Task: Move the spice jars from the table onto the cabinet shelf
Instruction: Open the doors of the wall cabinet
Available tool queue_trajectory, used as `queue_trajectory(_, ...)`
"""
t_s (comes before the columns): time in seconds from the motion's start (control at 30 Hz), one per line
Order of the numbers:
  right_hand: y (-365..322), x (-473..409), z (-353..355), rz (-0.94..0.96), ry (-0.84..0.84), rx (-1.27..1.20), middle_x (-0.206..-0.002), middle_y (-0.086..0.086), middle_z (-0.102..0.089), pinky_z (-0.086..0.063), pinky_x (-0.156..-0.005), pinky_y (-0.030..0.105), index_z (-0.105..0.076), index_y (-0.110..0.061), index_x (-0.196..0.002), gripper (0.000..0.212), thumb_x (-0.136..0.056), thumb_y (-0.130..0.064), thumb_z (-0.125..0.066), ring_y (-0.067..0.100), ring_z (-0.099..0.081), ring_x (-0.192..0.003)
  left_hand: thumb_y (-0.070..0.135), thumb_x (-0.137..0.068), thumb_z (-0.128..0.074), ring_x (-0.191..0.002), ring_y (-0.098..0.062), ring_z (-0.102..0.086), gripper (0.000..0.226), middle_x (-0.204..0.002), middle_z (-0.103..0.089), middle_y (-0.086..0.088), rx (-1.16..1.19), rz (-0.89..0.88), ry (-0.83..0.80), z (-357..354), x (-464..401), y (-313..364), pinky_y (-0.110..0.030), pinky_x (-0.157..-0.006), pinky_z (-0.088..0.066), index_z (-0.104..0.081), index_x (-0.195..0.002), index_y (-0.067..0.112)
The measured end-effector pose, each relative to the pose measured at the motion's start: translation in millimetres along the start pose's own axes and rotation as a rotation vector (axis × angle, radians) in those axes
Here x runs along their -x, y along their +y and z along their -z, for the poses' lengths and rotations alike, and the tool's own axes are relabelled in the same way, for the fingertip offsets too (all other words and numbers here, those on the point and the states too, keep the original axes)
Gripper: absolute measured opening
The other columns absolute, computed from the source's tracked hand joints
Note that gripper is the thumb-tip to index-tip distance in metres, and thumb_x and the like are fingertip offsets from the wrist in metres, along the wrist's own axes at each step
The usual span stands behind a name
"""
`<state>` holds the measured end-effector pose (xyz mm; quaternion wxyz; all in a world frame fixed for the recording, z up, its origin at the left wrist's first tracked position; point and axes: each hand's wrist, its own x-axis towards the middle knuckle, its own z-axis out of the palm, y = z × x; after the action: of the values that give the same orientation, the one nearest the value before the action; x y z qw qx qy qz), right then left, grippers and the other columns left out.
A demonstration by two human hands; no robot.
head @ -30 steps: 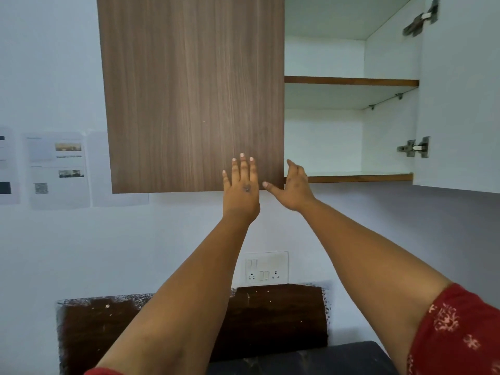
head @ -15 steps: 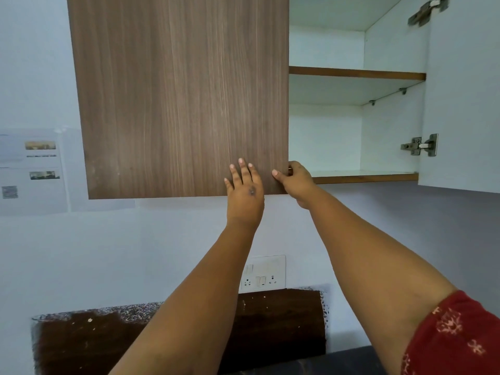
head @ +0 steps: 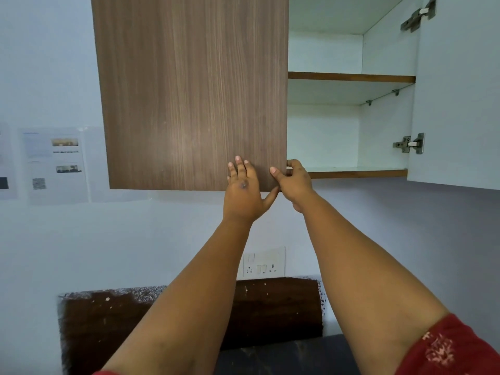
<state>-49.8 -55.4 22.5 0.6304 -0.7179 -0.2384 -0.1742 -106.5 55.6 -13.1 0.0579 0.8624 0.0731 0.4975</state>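
A wall cabinet hangs ahead of me. Its left wooden door (head: 189, 90) is closed and its right door (head: 457, 90) stands swung open. Inside are a bare upper shelf (head: 351, 77) and a bare lower shelf (head: 357, 173). My left hand (head: 243, 190) presses flat against the lower right corner of the left door, fingers straight. My right hand (head: 293, 182) grips the right edge of that door near the bottom, thumb on the front and fingers curled behind. No spice jars are in view.
A white socket plate (head: 263, 262) is on the wall below the cabinet. A dark brown backsplash (head: 270, 307) runs along the bottom, with a dark countertop (head: 284, 355) in front. Printed sheets (head: 54, 163) are stuck to the wall at left.
My right hand has closed round the edge of the left door. My left hand has settled lower on the door's corner. The view has shifted slightly.
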Motion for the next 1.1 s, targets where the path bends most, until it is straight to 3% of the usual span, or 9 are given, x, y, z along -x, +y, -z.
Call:
queue_trajectory(0.23,-41,65,11,0.031,-0.017,0.069,-0.120,0.008,-0.060,-0.056,-0.082,0.034,-0.045,-0.016,-0.123,0.043,-0.091,-0.037,-0.064,0.027,-0.061,-0.103,0.055,-0.079,-0.066,-0.148,-0.031,-0.006,0.105,-0.160,-0.008,-0.017,0.265,0.189,0.041,56,43,31,-0.039,-0.118,-0.017,-0.012,-0.151,0.001)
queue_trajectory(0.33,-63,98,14,0.058,-0.042,0.098,-0.114,0.006,-0.060,-0.057,-0.086,0.042,-0.043,-0.018,-0.115,0.039,-0.089,-0.037,-0.066,0.027,-0.061,-0.101,0.047,-0.077,-0.072,-0.148,-0.029,-0.008,0.105,-0.161,-0.009,-0.015,0.357,0.299,0.063,86,62,46,-0.039,-0.117,-0.020,-0.012,-0.151,0.004)
queue_trajectory(0.47,-89,138,8,0.086,-0.016,0.136,-0.111,0.006,-0.060,-0.056,-0.078,0.036,-0.041,-0.022,-0.109,0.035,-0.089,-0.039,-0.064,0.026,-0.061,-0.095,0.039,-0.082,-0.069,-0.146,-0.032,-0.020,0.092,-0.159,-0.019,-0.015,0.365,0.354,0.073,124,81,49,-0.042,-0.115,-0.026,-0.017,-0.150,0.005)
queue_trajectory(0.6,-117,176,-1,0.111,-0.002,0.159,-0.113,0.005,-0.055,-0.048,-0.067,0.027,-0.042,-0.019,-0.117,0.038,-0.091,-0.035,-0.064,0.022,-0.057,-0.091,0.034,-0.083,-0.069,-0.128,-0.031,-0.047,0.082,-0.139,-0.051,-0.011,0.406,0.370,0.097,163,107,40,-0.042,-0.100,-0.045,-0.024,-0.148,0.011)
queue_trajectory(0.7,-136,203,-8,0.140,-0.002,0.171,-0.113,0.006,-0.054,-0.049,-0.070,0.028,-0.044,-0.018,-0.118,0.037,-0.091,-0.032,-0.064,0.024,-0.060,-0.093,0.034,-0.090,-0.060,-0.125,-0.029,-0.049,0.075,-0.136,-0.054,-0.012,0.456,0.393,0.094,182,130,37,-0.046,-0.099,-0.048,-0.020,-0.150,0.017)
queue_trajectory(0.8,-154,231,-22,0.176,0.027,0.202,-0.110,0.007,-0.054,-0.051,-0.070,0.029,-0.044,-0.018,-0.114,0.033,-0.091,-0.032,-0.064,0.025,-0.061,-0.092,0.035,-0.097,-0.045,-0.115,-0.030,-0.057,0.050,-0.126,-0.061,-0.012,0.432,0.425,0.136,203,140,29,-0.044,-0.092,-0.051,-0.036,-0.143,0.016)
queue_trajectory(0.93,-182,262,-43,0.205,0.056,0.215,-0.108,0.006,-0.053,-0.055,-0.074,0.035,-0.044,-0.018,-0.110,0.031,-0.089,-0.031,-0.064,0.026,-0.061,-0.092,0.031,-0.094,-0.053,-0.100,-0.028,-0.063,0.038,-0.105,-0.068,-0.009,0.349,0.386,0.206,236,149,2,-0.031,-0.074,-0.046,-0.051,-0.126,0.012)
queue_trajectory(1.1,-210,306,-81,0.291,0.082,0.235,-0.104,0.005,-0.053,-0.048,-0.064,0.031,-0.046,-0.017,-0.109,0.029,-0.088,-0.026,-0.063,0.024,-0.057,-0.086,0.032,-0.091,-0.055,-0.107,-0.029,-0.061,0.048,-0.117,-0.064,-0.013,0.306,0.332,0.185,266,169,-37,-0.037,-0.093,-0.045,-0.049,-0.130,0.006)
